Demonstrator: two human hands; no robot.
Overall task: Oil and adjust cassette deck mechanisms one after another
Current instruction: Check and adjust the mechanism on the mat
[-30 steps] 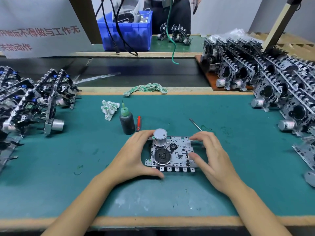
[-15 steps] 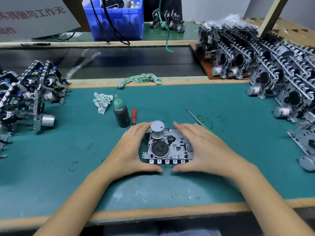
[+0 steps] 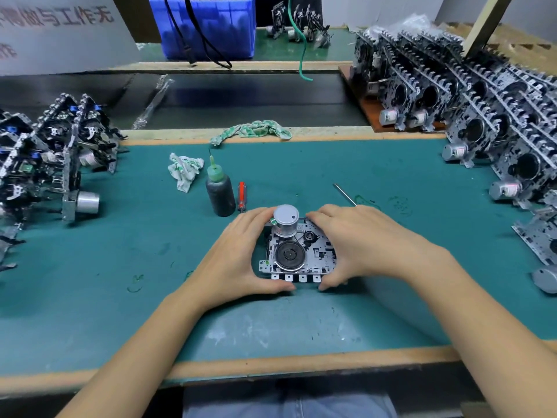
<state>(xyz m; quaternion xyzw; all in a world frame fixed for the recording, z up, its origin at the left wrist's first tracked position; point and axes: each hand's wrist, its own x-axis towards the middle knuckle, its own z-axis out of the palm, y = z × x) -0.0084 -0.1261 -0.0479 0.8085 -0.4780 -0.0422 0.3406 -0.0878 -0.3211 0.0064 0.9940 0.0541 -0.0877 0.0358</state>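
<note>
A cassette deck mechanism (image 3: 297, 254) lies flat near the front of a green work mat (image 3: 391, 176), its silver motor (image 3: 286, 220) standing upright at the far edge and a black flywheel (image 3: 290, 254) facing up. A worker's left hand (image 3: 241, 257) and right hand (image 3: 358, 245) grasp it from either side, fingers curled over the far edge beside the motor and thumbs hooked under the near edge, where 4 white keys show.

Just beyond the left hand stand a dark oil bottle (image 3: 220, 194) with a green nozzle and a red-handled screwdriver (image 3: 242, 196), both untouched; a thin metal probe (image 3: 345, 194) lies past the right hand. A crumpled rag (image 3: 184, 170) sits near the bottle, and a second cloth (image 3: 253, 131) lies along the mat's far border.

Judging by the stacks, the job looks well short of finished: a small cluster of mechanisms (image 3: 51, 158) stands at the left, while long rows of mechanisms (image 3: 482, 116) fill the right. Which pile is done cannot be told.

Compared with 1 second ago, the right hand has moved inward, from a loose pinch at the unit's right end to a full grip covering that side. The left hand's hold is unchanged, and the unit remains on the mat.
</note>
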